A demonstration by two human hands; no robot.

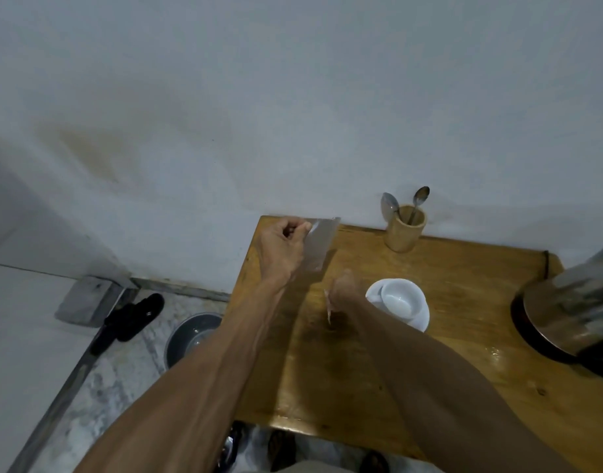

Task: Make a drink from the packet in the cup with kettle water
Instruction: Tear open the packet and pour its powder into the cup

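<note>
My left hand (pixel 284 245) pinches a silvery packet (pixel 320 242) by its upper edge, held up over the far left part of the wooden table (pixel 429 353). My right hand (pixel 344 288) is closed on a thin torn strip (pixel 329 310) that hangs down from it, just left of the cup. The white cup (pixel 400 297) stands on a white saucer (pixel 423 319) in the middle of the table and looks empty. The steel kettle (pixel 573 312) on its dark base sits at the table's right edge, partly cut off.
A wooden holder (pixel 405 230) with two spoons stands against the wall at the back. On the floor left of the table are a grey bin (pixel 191 336) and a black sandal (pixel 136 315). A white wall rises behind.
</note>
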